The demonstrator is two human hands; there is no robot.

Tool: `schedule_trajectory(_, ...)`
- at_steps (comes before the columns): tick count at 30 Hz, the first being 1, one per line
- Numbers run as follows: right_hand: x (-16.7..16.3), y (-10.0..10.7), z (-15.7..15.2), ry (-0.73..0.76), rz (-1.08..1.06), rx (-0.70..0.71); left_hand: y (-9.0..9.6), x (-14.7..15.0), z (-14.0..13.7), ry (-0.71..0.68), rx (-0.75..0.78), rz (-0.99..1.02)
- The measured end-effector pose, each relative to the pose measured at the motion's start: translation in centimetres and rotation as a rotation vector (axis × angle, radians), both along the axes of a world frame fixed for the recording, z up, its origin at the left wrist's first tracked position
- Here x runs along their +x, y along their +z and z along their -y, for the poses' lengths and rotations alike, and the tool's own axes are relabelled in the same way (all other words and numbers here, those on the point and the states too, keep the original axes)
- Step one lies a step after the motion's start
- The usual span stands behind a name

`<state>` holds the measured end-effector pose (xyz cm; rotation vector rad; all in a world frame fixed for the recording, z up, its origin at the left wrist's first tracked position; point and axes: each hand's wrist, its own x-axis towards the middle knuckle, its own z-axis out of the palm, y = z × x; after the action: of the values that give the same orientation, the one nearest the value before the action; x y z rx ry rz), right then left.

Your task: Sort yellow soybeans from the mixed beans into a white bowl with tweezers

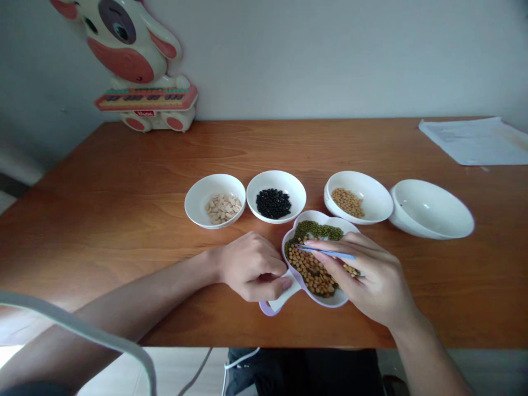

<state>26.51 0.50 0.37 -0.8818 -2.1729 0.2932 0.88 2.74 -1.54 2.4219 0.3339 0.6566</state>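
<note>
A flower-shaped white dish with a lilac edge (340,300) holds green mung beans (319,230) at its far side and yellow soybeans (309,269) nearer me. My left hand (252,267) is closed on the dish's handle (285,297), its thumb resting on top. Between the thumb and fingers of my right hand (369,275) are blue tweezers (336,254), their tips pointing left, low over the beans. Whether the tips pinch a bean is too small to tell. My right hand covers the dish's right part.
Behind the dish stand white bowls: one with pale flat seeds (223,209), one with black beans (273,203), one with soybeans (347,202), and another bowl (433,212) at right. A cow toy keyboard (146,100) and papers (478,140) lie farther back. A cable (82,330) crosses the left foreground.
</note>
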Motion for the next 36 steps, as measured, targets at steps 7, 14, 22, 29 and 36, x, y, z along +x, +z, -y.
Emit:
schedule_trajectory(7,-0.1,-0.1,0.1,0.004,0.012,0.029,0.1,0.0,0.0,0.004,0.007,-0.01)
schedule_trajectory(14,1.5,-0.6,0.3,-0.281,-0.087,0.201,-0.1,-0.1,0.0,0.017,0.027,-0.008)
schedule_trajectory(22,3.3,-1.6,0.0,-0.669,-0.038,0.342,-0.1,-0.1,0.0,0.021,0.03,-0.007)
schedule_trajectory(29,0.5,-0.4,1.9,-0.224,-0.123,0.037,-0.2,-0.1,0.0,0.021,0.032,-0.008)
schedule_trajectory(36,-0.6,-0.7,2.8,-0.137,-0.132,-0.065,-0.1,-0.1,0.0,0.021,0.019,-0.023)
